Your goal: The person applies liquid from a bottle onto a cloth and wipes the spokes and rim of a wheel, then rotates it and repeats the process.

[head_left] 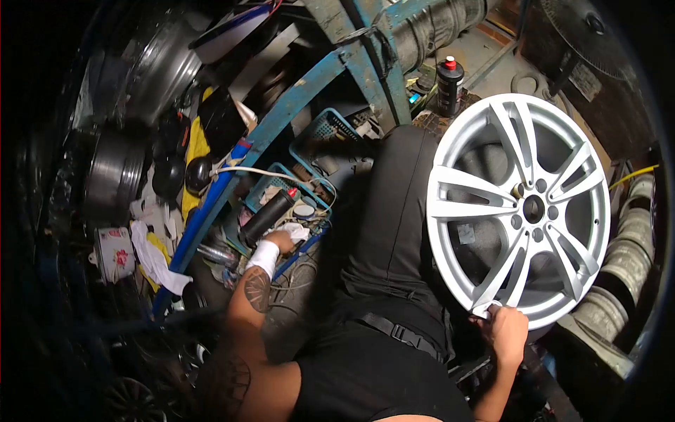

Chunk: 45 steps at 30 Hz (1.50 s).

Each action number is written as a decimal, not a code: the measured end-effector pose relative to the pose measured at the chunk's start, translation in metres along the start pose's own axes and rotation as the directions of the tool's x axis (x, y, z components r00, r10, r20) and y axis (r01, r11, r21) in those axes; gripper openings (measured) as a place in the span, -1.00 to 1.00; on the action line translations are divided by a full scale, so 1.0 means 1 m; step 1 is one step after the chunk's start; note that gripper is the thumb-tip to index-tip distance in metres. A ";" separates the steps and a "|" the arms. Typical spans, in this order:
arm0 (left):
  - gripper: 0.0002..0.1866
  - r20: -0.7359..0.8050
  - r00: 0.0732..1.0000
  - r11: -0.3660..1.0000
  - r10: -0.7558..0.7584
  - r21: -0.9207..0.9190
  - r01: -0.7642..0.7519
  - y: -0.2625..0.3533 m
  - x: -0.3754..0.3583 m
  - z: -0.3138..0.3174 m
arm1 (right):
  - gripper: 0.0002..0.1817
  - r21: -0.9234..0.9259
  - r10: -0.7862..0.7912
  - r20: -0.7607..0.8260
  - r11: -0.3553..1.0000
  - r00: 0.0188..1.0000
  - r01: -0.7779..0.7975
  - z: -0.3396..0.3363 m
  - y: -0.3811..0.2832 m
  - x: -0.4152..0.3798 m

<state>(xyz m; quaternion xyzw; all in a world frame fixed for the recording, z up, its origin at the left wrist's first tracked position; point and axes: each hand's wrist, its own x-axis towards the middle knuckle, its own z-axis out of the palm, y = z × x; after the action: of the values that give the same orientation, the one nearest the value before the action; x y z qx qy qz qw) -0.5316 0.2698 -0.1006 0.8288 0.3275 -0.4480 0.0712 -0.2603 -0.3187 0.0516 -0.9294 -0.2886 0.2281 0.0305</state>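
A silver alloy wheel rim (520, 112) with split spokes lies face up beside my right leg. At its lower edge, my right hand (508, 332) pinches a small white cloth (485, 309) against the outer lip. My left hand (283, 242), with a white band round the wrist, reaches into the clutter on the other side. Its fingers close on a crumpled white rag (295, 231), though they are partly hidden. Just above that hand a black bottle with a red cap (267, 216) leans over a blue basket (249, 200).
A blue metal frame (299, 95) rises in front of me. Another black bottle (450, 88) stands behind the rim. More wheels (116, 176) are stacked at left, others (619, 271) at right. A fan (587, 32) is at the upper right. A pale cable (281, 172) crosses the baskets.
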 end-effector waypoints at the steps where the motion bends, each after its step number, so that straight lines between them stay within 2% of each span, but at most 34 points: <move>1: -0.51 -0.057 0.982 0.979 -0.179 -0.112 0.172 -0.014 0.008 0.015 | -0.60 0.029 0.036 -0.003 0.999 0.999 -0.036 -0.003 -0.002 -0.002; 2: -0.41 -0.305 0.890 0.934 -0.339 -0.223 0.279 -0.045 0.039 0.059 | -0.61 0.060 0.072 -0.004 0.996 0.997 -0.071 -0.005 -0.005 -0.004; 4: -0.31 -0.249 0.840 0.838 -0.482 -0.411 0.358 -0.027 0.014 0.033 | -0.68 0.096 0.125 -0.038 0.988 0.991 -0.121 0.000 -0.010 -0.007; 5: -0.29 -0.362 0.822 0.867 -0.440 -0.408 0.285 -0.033 0.025 0.047 | -0.69 0.103 0.153 -0.047 0.984 0.987 -0.148 0.003 -0.011 -0.009; 6: -0.38 -0.416 0.797 0.875 -0.438 -0.400 0.272 -0.025 0.027 0.049 | -0.70 0.111 0.187 -0.052 0.977 0.981 -0.180 0.007 -0.014 -0.013; 8: -0.54 -0.436 0.833 0.934 -0.340 -0.258 0.246 -0.020 0.034 0.045 | -0.70 0.098 0.248 -0.067 0.965 0.966 -0.242 0.006 -0.022 -0.016; 11: -0.57 -0.455 0.861 0.973 -0.229 -0.118 0.196 -0.034 0.048 0.030 | -0.71 0.105 0.244 -0.057 0.966 0.968 -0.237 0.004 -0.020 -0.024; 12: -0.51 -0.413 0.886 0.967 -0.210 -0.219 0.127 -0.045 0.052 0.025 | -0.71 0.097 0.221 -0.056 0.972 0.974 -0.215 0.000 -0.016 -0.029; 13: -0.51 -0.433 0.876 0.943 -0.211 -0.326 0.066 -0.056 0.054 0.021 | -0.74 0.186 0.203 0.003 0.962 0.979 -0.200 -0.001 -0.009 -0.031; 14: -0.51 -0.455 0.866 0.907 -0.209 -0.422 -0.002 -0.066 0.057 0.016 | -0.71 0.199 0.183 -0.046 0.965 0.982 -0.171 0.004 -0.005 -0.029; 15: -0.49 -0.462 0.869 0.838 -0.177 -0.534 -0.112 -0.074 0.059 0.012 | -0.69 0.132 0.162 -0.043 0.979 0.986 -0.155 0.008 -0.007 -0.023; 16: -0.49 -0.353 0.936 0.845 0.001 -0.500 -0.189 -0.094 0.066 0.006 | -0.66 0.061 0.159 -0.036 0.986 0.987 -0.157 0.009 -0.007 -0.018; 17: -0.52 -0.442 0.868 0.513 -0.228 -0.812 -0.278 -0.061 0.043 0.001 | -0.64 0.068 0.120 -0.049 0.991 0.992 -0.116 0.003 -0.009 -0.020; 18: -0.58 -0.180 0.983 -0.086 -0.026 -0.980 -0.182 -0.038 0.028 -0.018 | -0.61 0.064 0.094 -0.065 0.994 0.993 -0.090 -0.006 -0.012 -0.022; 19: -0.54 -0.081 0.996 -0.134 0.028 -0.988 -0.076 0.003 0.000 -0.047 | -0.61 0.077 0.090 -0.047 0.993 0.995 -0.086 -0.011 -0.011 -0.024; 21: -0.47 -0.071 0.948 -0.201 0.310 -0.980 -0.007 0.071 -0.034 -0.083 | -0.68 0.107 0.092 -0.025 0.990 0.995 -0.088 -0.007 -0.002 -0.022; 24: -0.42 -0.144 0.805 -0.171 0.575 -0.984 -0.055 0.152 -0.050 -0.113 | -0.88 0.083 0.128 -0.102 0.989 0.987 -0.120 0.010 -0.005 -0.030; 26: -0.43 -0.239 0.608 -0.275 0.757 -0.961 -0.036 0.205 -0.061 -0.131 | -0.90 0.139 0.143 -0.073 0.982 0.987 -0.132 0.004 -0.003 -0.036; 28: -0.44 -0.165 0.665 -0.159 0.728 -0.985 -0.070 0.262 -0.087 -0.151 | -0.93 0.188 0.173 -0.144 0.972 0.974 -0.144 0.015 -0.001 -0.032; 30: -0.54 -0.251 0.588 -0.071 0.769 -0.948 -0.311 0.319 -0.105 -0.164 | -0.91 0.129 0.186 -0.139 0.977 0.973 -0.168 0.015 -0.014 -0.041; 32: -0.68 -0.181 0.474 0.131 0.862 -0.824 -0.552 0.361 -0.115 -0.168 | -0.91 0.164 0.204 -0.103 0.969 0.974 -0.185 0.013 -0.013 -0.042; 33: -0.77 -0.180 0.429 0.144 0.885 -0.770 -0.621 0.378 -0.125 -0.167 | -0.90 0.169 0.212 -0.077 0.966 0.974 -0.197 0.013 -0.009 -0.035; 34: -0.75 -0.167 0.380 0.197 0.910 -0.633 -0.748 0.390 -0.127 -0.162 | -0.90 0.182 0.229 -0.047 0.959 0.972 -0.217 0.015 -0.009 -0.032; 35: -0.74 -0.131 0.347 0.239 0.929 -0.503 -0.831 0.402 -0.137 -0.164 | -0.89 0.145 0.228 -0.096 0.966 0.969 -0.213 0.018 -0.012 -0.033; 36: -0.73 -0.099 0.313 0.260 0.944 -0.357 -0.897 0.413 -0.148 -0.165 | -0.89 0.146 0.223 -0.081 0.967 0.972 -0.210 0.014 -0.013 -0.036; 38: -0.75 -0.234 0.086 0.032 0.968 -0.225 -0.974 0.420 -0.146 -0.140 | -0.88 0.146 0.190 -0.049 0.973 0.981 -0.181 0.000 -0.017 -0.041; 39: -0.78 -0.162 0.141 0.086 0.977 -0.306 -0.948 0.418 -0.149 -0.133 | -0.88 0.166 0.193 -0.048 0.969 0.980 -0.183 0.008 -0.009 -0.033; 40: -0.81 -0.259 0.082 0.005 0.962 -0.284 -0.959 0.420 -0.143 -0.114 | -0.88 0.171 0.224 -0.059 0.962 0.973 -0.211 0.021 -0.003 -0.026; 42: -0.84 -0.367 -0.058 -0.021 0.928 0.105 -0.994 0.424 -0.146 -0.102 | -0.88 0.138 0.170 -0.069 0.977 0.983 -0.160 0.013 -0.009 -0.032; 43: -0.86 -0.385 -0.074 -0.032 0.920 0.114 -0.993 0.422 -0.146 -0.098 | -0.88 0.150 0.172 -0.050 0.975 0.984 -0.163 0.007 -0.008 -0.034; 45: -0.84 -0.394 -0.032 -0.017 0.918 0.043 -0.999 0.420 -0.140 -0.098 | -0.89 0.172 0.166 -0.015 0.972 0.986 -0.161 -0.001 -0.005 -0.036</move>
<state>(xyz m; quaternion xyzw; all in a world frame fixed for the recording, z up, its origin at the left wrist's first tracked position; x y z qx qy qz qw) -0.2626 -0.0826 -0.0060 0.8570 -0.2884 -0.0846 0.4186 -0.2884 -0.3342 0.0677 -0.9472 -0.1899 0.2403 0.0953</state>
